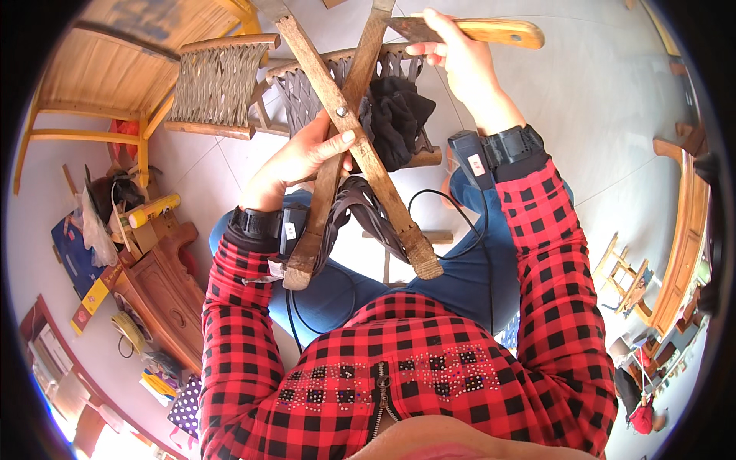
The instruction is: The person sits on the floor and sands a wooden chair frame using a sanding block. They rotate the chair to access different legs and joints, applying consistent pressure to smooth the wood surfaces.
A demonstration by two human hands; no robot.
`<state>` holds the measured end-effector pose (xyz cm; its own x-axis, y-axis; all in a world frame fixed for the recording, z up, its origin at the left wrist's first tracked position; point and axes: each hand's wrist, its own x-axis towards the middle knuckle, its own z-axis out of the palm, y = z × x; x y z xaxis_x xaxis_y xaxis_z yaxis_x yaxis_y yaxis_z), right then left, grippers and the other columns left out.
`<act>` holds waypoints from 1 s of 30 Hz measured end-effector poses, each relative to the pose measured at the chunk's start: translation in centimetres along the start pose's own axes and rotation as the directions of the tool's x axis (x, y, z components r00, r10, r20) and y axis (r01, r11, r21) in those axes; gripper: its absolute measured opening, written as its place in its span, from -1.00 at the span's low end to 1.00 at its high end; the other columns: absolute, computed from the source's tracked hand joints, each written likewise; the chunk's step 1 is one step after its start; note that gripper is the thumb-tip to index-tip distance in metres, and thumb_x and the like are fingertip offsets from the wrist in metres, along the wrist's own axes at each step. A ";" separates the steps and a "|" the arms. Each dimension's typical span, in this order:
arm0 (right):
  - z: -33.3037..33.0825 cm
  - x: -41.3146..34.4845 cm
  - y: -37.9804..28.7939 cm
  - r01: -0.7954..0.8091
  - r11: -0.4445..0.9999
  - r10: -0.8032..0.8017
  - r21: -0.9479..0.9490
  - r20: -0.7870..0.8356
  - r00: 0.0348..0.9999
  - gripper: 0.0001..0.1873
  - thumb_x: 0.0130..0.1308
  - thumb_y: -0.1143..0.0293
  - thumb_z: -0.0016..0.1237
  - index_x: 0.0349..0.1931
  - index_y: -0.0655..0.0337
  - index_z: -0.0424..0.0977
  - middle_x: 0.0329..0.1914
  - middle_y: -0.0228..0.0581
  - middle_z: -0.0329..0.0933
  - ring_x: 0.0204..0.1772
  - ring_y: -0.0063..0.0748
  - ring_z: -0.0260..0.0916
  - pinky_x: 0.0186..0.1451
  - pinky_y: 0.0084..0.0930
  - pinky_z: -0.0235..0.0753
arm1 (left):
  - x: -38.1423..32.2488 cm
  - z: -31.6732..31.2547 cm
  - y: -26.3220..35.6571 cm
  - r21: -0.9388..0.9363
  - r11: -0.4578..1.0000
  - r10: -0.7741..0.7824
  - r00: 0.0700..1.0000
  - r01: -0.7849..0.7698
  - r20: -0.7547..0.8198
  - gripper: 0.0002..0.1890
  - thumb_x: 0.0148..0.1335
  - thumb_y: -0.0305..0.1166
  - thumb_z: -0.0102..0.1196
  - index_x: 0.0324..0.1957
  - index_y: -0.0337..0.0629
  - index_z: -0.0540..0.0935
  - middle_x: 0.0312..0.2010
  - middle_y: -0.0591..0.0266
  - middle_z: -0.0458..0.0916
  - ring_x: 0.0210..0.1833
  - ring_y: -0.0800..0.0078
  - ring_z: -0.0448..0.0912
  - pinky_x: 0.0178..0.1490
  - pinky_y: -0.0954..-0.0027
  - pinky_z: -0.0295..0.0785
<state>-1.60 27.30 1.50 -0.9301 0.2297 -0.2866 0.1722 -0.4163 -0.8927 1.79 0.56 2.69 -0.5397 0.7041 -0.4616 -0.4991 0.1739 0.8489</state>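
Note:
My left hand (310,152) grips the crossed wooden legs of a folding stool frame (368,155) near the bolt where they cross. Dark woven straps (359,195) hang between the leg ends nearest my body. My right hand (460,57) holds a scraper or putty knife with a yellow wooden handle (500,31); its dark blade lies by the far part of one leg, and whether they touch I cannot tell. Beneath the frame stands a stool with a dark strap-woven seat (293,103), a black cloth (399,118) lying on it.
Another strap-woven stool (215,86) stands to the left, beside a yellow wooden chair or bench (109,75). A wooden cabinet (164,287) and assorted items are at lower left. Wooden furniture (681,230) lines the right. Black cables (486,230) run from my wrist devices.

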 end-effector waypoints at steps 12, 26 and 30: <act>0.2 -1.2 -1.2 0.040 0.999 -0.041 0.018 0.035 0.999 -0.71 0.25 0.20 0.11 -0.14 0.19 0.54 -0.23 -0.33 0.60 -0.41 -0.50 0.56 -0.46 -0.72 0.34 | -0.2 -0.1 0.4 0.096 0.995 0.000 0.999 0.004 -0.050 -0.32 0.21 0.02 0.16 0.18 -0.24 0.27 -0.21 0.28 0.48 -0.33 0.59 0.47 -0.21 0.52 0.47; 0.6 -1.3 0.3 0.479 0.737 -0.336 -0.477 0.356 0.872 -0.71 0.27 0.17 0.10 -0.17 0.20 0.59 -0.36 -0.41 0.61 -0.32 -0.61 0.56 -0.24 -0.69 0.52 | -0.3 -0.2 0.3 0.061 0.998 0.026 0.998 -0.023 -0.050 -0.34 0.21 -0.03 0.18 0.17 -0.26 0.27 -0.17 0.29 0.50 -0.20 0.57 0.48 -0.13 0.51 0.46; 0.3 -1.0 0.7 0.419 0.751 -0.300 -0.509 0.302 0.905 -0.73 0.27 0.19 0.11 -0.17 0.17 0.59 -0.34 -0.41 0.61 -0.32 -0.60 0.56 -0.25 -0.67 0.53 | -0.3 -0.7 0.3 0.092 0.996 -0.013 1.000 0.016 -0.025 -0.23 0.21 0.01 0.17 0.28 -0.27 0.18 -0.08 0.24 0.45 -0.17 0.51 0.51 -0.16 0.44 0.52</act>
<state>-0.69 26.54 1.29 -0.9913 0.0665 0.1136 -0.0954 0.2316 -0.9681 1.38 -0.08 2.94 -0.5499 0.6841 -0.4793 -0.4428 0.2478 0.8617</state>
